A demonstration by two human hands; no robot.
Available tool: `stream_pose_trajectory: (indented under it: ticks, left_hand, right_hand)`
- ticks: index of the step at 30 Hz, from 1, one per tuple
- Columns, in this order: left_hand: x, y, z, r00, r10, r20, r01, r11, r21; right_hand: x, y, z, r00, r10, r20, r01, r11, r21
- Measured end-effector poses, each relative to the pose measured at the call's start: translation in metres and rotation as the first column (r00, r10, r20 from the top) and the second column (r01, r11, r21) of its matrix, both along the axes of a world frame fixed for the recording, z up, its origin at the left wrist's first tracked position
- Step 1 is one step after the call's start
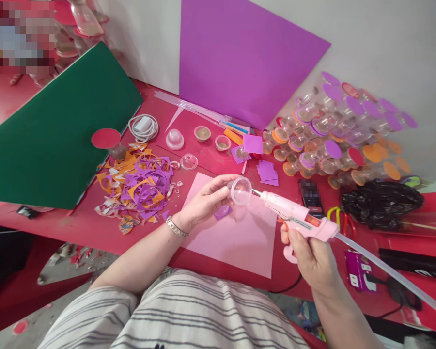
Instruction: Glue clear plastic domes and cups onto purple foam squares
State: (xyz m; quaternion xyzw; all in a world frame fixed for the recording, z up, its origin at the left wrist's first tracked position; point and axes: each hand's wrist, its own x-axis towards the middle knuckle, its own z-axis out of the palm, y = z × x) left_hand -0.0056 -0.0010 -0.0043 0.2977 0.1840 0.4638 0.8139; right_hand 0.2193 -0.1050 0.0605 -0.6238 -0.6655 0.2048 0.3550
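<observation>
My left hand (pixel 212 199) is closed round a small clear plastic cup (pixel 241 190), held by its side above the pink sheet (pixel 236 247). In my right hand (pixel 312 254) is a pink glue gun (pixel 298 215), gripped by its handle. Its metal nozzle points left and meets or nearly meets the cup's rim; I cannot tell which. A long clear glue stick (pixel 388 271) sticks out of the gun's back. Beneath the cup, a purple paper piece with something clear on it (pixel 223 212) lies on the pink sheet, partly hidden by my left hand.
Paper scraps (pixel 141 182) are heaped at left beside a green board (pixel 61 140). Several clear plastic pieces with paper discs (pixel 334 126) stand at right. Purple squares (pixel 267 173), cups of brown material (pixel 202 134), a phone (pixel 311 196) and a black plastic bag (pixel 381 201) lie around.
</observation>
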Motion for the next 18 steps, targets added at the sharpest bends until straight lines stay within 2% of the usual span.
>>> stream_pose_trajectory:
  ticks: [6, 11, 18]
  left_hand:
    - [0.0, 0.0, -0.002, 1.0, 0.017, -0.013, -0.017, 1.0, 0.009]
    - [0.002, 0.0, -0.001, 1.0, 0.013, -0.006, -0.013, 1.0, -0.002]
    - [0.001, 0.001, -0.001, 0.999, 0.046, -0.024, -0.047, 0.999, -0.016]
  right_hand:
    - [-0.004, -0.003, 0.007, 0.995, 0.035, -0.094, -0.041, 0.997, -0.069]
    - [-0.003, -0.007, 0.008, 0.992, 0.118, -0.048, -0.12, 0.991, -0.055]
    - [0.003, -0.015, 0.005, 0.989, 0.111, -0.1, -0.124, 0.984, -0.131]
